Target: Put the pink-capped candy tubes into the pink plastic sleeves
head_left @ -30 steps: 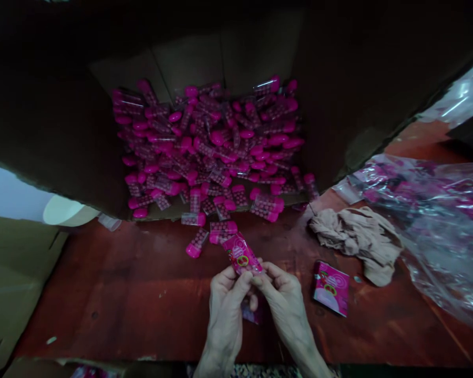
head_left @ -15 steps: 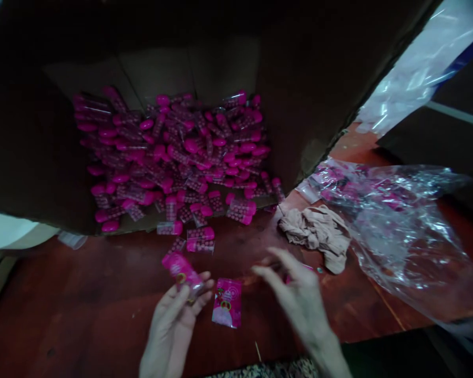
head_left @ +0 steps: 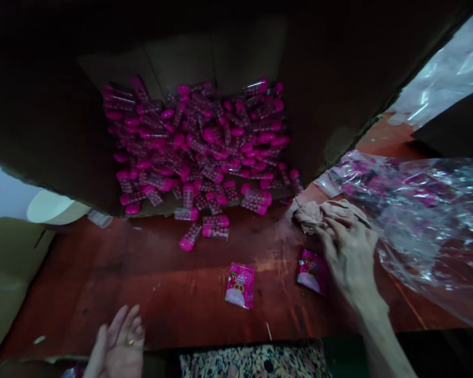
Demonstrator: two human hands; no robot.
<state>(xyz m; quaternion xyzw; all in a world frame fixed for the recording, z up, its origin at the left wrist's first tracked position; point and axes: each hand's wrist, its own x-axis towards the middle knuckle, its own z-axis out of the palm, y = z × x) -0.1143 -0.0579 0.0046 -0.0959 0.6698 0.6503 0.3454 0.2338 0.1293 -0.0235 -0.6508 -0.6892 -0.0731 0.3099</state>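
My left hand (head_left: 122, 338) is palm up by the table's front edge, fingers loosely apart and nothing visible in it; a ring shows on one finger. My right hand (head_left: 350, 257) is at the crumpled beige cloth (head_left: 309, 215), its fingers curled over the fabric. Just left of that wrist lies a pink printed packet (head_left: 311, 272). Another pink packet (head_left: 239, 285) lies flat on the table between the hands. Many clear tubes with pink caps (head_left: 201, 142) are heaped in the cardboard box, and several have spilled out, such as one tube (head_left: 190, 236) in front.
The open cardboard box (head_left: 323, 105) stands over the back of the reddish table (head_left: 173, 283). A clear plastic bag (head_left: 421, 231) with pink packets spreads at the right. A white bowl (head_left: 55, 207) and a small clear cup (head_left: 100, 218) are left of the box. Patterned fabric (head_left: 256, 362) shows below the table's edge.
My left hand has moved down and left, and the pink packet it held is gone from it. My right hand has moved right onto the cloth. The view has shifted left.
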